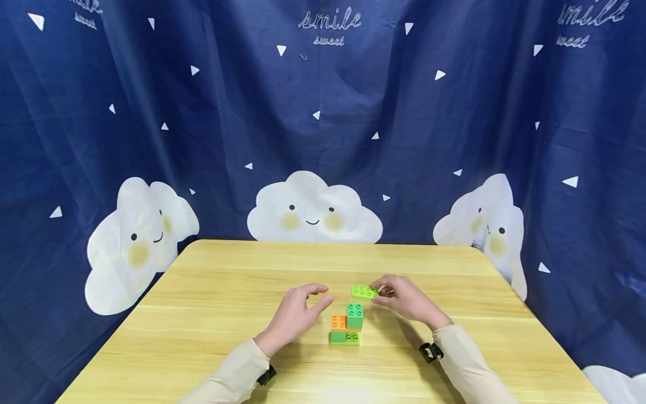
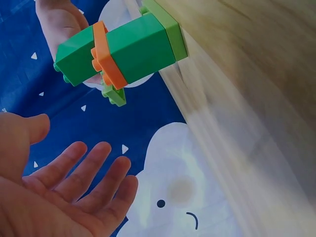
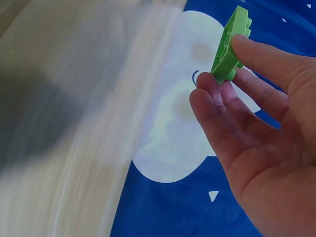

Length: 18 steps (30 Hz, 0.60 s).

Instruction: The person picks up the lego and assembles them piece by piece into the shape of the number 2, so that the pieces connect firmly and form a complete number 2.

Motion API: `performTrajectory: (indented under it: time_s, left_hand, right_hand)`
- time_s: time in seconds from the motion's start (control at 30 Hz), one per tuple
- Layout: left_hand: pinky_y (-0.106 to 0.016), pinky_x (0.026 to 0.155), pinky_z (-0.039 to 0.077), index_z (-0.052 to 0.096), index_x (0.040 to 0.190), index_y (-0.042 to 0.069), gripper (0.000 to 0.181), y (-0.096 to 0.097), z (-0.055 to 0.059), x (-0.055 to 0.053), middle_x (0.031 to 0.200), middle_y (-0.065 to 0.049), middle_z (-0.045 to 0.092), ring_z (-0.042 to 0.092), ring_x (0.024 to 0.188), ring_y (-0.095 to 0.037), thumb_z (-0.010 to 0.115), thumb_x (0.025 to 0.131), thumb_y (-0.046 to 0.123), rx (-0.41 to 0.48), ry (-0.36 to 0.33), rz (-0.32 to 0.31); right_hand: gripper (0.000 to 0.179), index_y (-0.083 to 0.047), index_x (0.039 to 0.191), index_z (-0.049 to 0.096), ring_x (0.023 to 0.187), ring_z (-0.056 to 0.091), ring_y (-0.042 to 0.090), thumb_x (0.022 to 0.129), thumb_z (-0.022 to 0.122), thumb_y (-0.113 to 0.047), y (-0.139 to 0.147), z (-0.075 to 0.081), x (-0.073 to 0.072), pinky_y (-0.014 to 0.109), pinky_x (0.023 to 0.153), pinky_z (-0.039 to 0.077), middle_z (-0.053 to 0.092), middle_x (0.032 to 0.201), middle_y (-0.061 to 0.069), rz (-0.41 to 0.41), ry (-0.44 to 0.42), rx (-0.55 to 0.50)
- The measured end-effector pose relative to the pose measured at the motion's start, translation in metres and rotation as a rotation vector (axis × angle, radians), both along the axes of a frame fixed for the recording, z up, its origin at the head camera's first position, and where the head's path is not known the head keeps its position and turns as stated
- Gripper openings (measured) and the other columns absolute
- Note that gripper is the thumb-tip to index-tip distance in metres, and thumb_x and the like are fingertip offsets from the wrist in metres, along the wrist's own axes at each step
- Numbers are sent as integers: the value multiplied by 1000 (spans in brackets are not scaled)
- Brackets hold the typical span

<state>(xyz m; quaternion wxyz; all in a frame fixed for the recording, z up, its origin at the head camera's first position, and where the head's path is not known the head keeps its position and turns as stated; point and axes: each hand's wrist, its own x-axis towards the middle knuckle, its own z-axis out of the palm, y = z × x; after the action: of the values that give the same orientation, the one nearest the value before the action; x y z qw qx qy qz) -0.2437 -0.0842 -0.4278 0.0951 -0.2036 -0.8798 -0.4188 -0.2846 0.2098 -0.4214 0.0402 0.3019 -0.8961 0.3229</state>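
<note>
My right hand (image 1: pixel 404 297) pinches one end of a flat lime green toy building brick (image 1: pixel 362 291) between thumb and fingers. In the right wrist view the brick (image 3: pixel 230 45) is tilted, its hollow underside facing left, and it is off the table. A small stack stands nearer to me: a lime green base brick (image 1: pixel 352 339), a green block (image 1: pixel 338 336), a flat orange brick (image 1: pixel 338 321) and another green block (image 1: pixel 355 318) on top at the right. To the left of the stack, my left hand (image 1: pixel 295 311) hovers with relaxed, spread fingers and holds nothing.
The stack stands on a light wooden table (image 1: pixel 227 325). Behind the table hangs a dark blue curtain (image 1: pixel 227 112) printed with white clouds and triangles. Each wrist wears a black strap, the right one (image 1: pixel 431 352) showing below the sleeve.
</note>
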Motion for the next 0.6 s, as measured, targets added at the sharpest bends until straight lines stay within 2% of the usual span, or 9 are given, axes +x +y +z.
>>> performTrajectory:
  time_s: [0.1, 0.37, 0.6]
  left_hand:
    - [-50, 104, 51, 70, 129, 11, 42, 0, 1, 0, 129, -9, 71, 64, 123, -29, 64, 101, 42, 14, 9, 11]
    - [-47, 105, 51, 71, 128, 13, 49, -2, 2, 0, 129, -5, 71, 64, 124, -25, 65, 98, 51, 27, 41, 2]
    - [-47, 105, 52, 71, 128, 12, 42, 0, 4, 2, 129, -5, 71, 65, 123, -25, 67, 99, 42, 44, 67, -27]
  right_hand:
    - [28, 1, 118, 72, 90, 69, 16, 92, 76, -10, -1, 2, 1, 29, 81, 61, 72, 111, 11, -6, 14, 1]
    - [26, -2, 118, 73, 88, 66, 9, 93, 75, -12, -5, 15, 10, 32, 84, 61, 71, 107, 5, -11, 41, -24]
    - [25, -6, 118, 73, 88, 65, 7, 95, 74, -15, -9, 24, 18, 33, 83, 60, 71, 107, 1, -18, 63, -11]
